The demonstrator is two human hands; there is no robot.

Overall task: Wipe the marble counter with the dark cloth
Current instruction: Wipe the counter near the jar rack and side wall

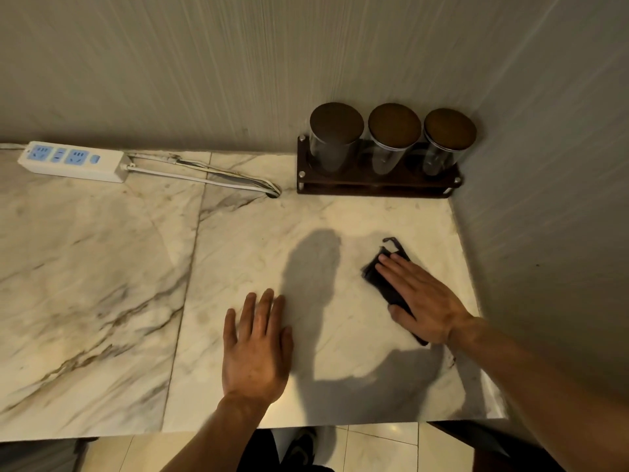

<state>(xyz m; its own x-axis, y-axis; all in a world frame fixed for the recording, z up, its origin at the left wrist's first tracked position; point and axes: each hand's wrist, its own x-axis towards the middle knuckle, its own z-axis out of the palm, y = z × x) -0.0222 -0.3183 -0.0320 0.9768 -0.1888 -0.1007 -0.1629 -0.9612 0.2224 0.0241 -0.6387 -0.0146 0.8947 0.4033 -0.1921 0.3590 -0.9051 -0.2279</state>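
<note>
The marble counter [102,267] is pale with brown veins and fills most of the view. A small folded dark cloth [377,279] lies on its right part, near the side wall. My right hand [422,298] presses flat on top of the cloth, fingers spread and pointing up-left, covering most of it. A thin loop of the cloth sticks out past my fingertips. My left hand [255,349] rests flat on the bare marble to the left of the cloth, palm down, fingers apart, holding nothing.
A dark wooden rack [374,187] with three lidded glass jars [394,137] stands in the back right corner. A white power strip [71,161] with its cable [204,178] lies along the back wall at left. Walls close the back and right; the front edge drops to tiled floor.
</note>
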